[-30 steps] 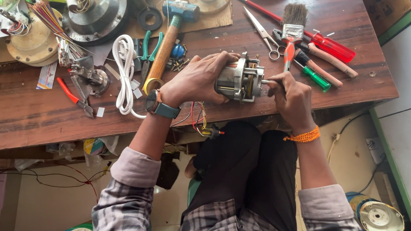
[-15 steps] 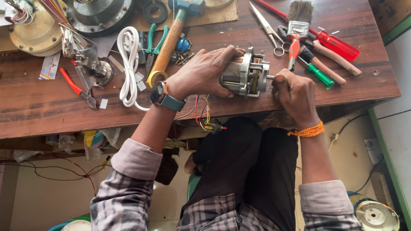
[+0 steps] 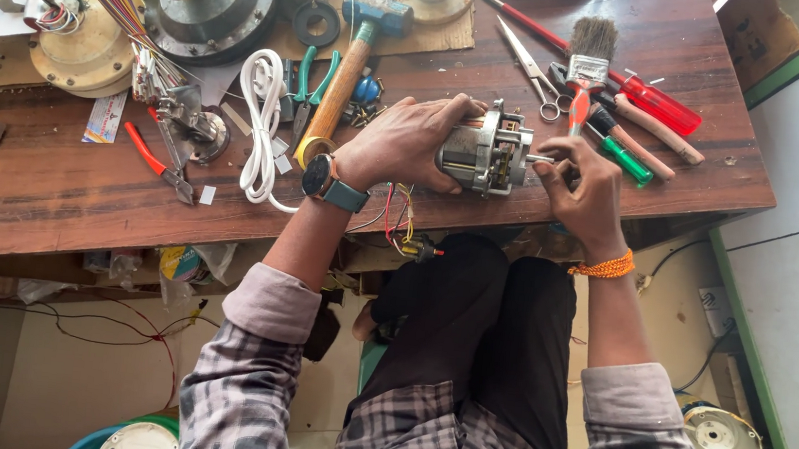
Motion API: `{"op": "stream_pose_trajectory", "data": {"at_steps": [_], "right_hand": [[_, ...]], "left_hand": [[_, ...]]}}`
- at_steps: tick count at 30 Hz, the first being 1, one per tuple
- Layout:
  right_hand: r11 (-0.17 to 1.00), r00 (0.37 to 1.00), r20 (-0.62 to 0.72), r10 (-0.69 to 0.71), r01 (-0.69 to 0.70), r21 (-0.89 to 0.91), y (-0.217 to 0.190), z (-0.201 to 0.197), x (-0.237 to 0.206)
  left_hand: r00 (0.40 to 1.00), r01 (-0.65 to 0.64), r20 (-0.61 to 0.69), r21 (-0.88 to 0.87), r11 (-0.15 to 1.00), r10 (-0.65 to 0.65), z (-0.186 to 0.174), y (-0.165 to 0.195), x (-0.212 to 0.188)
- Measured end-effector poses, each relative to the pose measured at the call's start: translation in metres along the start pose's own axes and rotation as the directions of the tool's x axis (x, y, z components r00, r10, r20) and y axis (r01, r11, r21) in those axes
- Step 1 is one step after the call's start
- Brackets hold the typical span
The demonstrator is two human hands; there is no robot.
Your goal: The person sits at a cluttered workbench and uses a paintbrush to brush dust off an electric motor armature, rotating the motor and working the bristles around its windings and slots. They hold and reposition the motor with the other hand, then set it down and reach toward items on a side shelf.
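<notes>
Right now your left hand (image 3: 407, 142) is clamped over the motor (image 3: 485, 152), palm and fingers wrapped round its body, pinning it on the bench (image 3: 60, 202) near the front edge. Your right hand (image 3: 584, 184) is pinched shut on the shaft (image 3: 542, 159) that sticks out of the motor's right end, fingertips closed around it. Coloured wires (image 3: 398, 217) trail from under the motor and hang over the bench edge above your lap.

Just behind your left wrist lies a hammer (image 3: 345, 78), its wooden handle pointing at your watch (image 3: 318, 178). A coiled white cord (image 3: 261, 123) sits to its left, green pliers (image 3: 310, 89) between the two. Past your right hand you have a brush (image 3: 589, 52), scissors (image 3: 531, 71), a red screwdriver (image 3: 651, 100) and a green one (image 3: 624, 158), all close together. Red pliers (image 3: 159, 162) lie well to the left.
</notes>
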State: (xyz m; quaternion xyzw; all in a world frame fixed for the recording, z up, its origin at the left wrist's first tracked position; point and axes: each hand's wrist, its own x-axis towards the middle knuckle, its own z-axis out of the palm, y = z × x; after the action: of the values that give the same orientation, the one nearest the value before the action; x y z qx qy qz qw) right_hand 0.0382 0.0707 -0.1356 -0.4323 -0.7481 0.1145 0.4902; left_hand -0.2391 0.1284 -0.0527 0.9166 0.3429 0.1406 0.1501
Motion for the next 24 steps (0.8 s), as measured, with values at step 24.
{"op": "stream_pose_trajectory", "data": {"at_steps": [24], "right_hand": [[0.963, 0.978, -0.120, 0.172, -0.140, 0.232, 0.016, 0.005, -0.017]], "left_hand": [[0.677, 0.217, -0.653, -0.263, 0.940, -0.339, 0.007, 0.022, -0.228]]}}
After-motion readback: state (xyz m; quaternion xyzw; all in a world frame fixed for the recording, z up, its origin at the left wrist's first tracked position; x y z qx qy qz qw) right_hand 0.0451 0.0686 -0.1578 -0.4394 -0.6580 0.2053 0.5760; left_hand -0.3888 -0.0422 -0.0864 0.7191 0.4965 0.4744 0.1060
